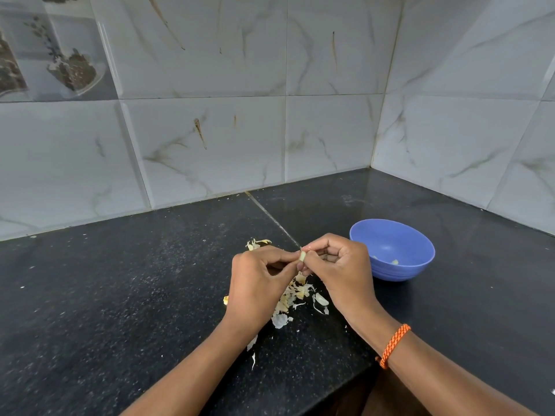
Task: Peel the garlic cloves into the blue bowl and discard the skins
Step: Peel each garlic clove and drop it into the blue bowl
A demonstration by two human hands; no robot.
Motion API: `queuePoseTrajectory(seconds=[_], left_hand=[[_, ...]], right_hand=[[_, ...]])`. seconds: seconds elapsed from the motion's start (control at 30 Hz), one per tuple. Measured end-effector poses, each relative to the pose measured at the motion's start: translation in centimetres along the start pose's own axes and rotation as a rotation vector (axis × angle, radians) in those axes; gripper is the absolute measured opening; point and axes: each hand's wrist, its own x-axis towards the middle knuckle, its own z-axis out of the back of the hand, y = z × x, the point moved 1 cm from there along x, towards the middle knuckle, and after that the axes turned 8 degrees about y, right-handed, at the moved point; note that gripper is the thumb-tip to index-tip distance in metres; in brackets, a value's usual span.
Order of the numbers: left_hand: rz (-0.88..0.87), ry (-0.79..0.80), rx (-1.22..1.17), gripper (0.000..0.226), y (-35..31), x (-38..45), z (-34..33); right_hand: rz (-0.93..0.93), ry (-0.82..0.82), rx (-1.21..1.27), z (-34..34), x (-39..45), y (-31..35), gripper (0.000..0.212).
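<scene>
Head view, looking down on a black speckled stone countertop set into a corner of pale marble-patterned wall tiles.

At frame centre, slightly toward 6 o'clock: a small pale garlic clove, pinched between both hands above the counter. Left hand at 9 o'clock of the clove, fingers curled, thumb and forefinger tips closed on the clove's left side. Right hand at 3 o'clock of the clove, fingers curled into the palm, thumb and forefinger tips gripping the clove's right side. Both hands touching at the fingertips around the clove; how much skin remains on the clove too small to tell.

At 3 o'clock of the right hand, just beside the knuckles: a round blue plastic bowl, upright on the counter, with a few pale peeled garlic pieces lying on the bottom. Clove held at 9 o'clock of the bowl, near the rim but outside.

At 6 o'clock of the clove, directly under and between the hands: a loose pile of papery yellow-white garlic skins scattered on the counter, trailing toward 7 o'clock in smaller flakes. A second small clump of skins at 11 o'clock of the left hand, partly hidden behind the knuckles.

On the right wrist, toward 5 o'clock: an orange braided thread bracelet.

At 10 o'clock of the frame, high on the wall: a decorative tile printed with dark spice heaps.
</scene>
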Motion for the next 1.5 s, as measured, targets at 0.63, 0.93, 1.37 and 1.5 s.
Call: queuePoseTrajectory(seconds=[0.63, 0.93, 1.37, 1.5], left_hand=[[0.068, -0.074, -0.167, 0.014, 0.1, 0.1, 0.4], [0.125, -0.049, -0.164, 0.015, -0.3, -0.3, 0.1], [0.186, 0.012, -0.336, 0.014, -0.2, 0.0, 0.2], [0.197, 0.013, -0.407, 0.016, 0.2, 0.1, 0.2]], right_hand=[[-0.115, 0.11, 0.15, 0.0, -0.4, -0.2, 0.013], [-0.076, 0.05, 0.097, -0.3, -0.4, -0.7, 0.007], [-0.016, 0.029, 0.065, -0.6, -0.4, -1.1, 0.007], [-0.014, 0.048, 0.027, -0.5, -0.3, -1.2, 0.01]])
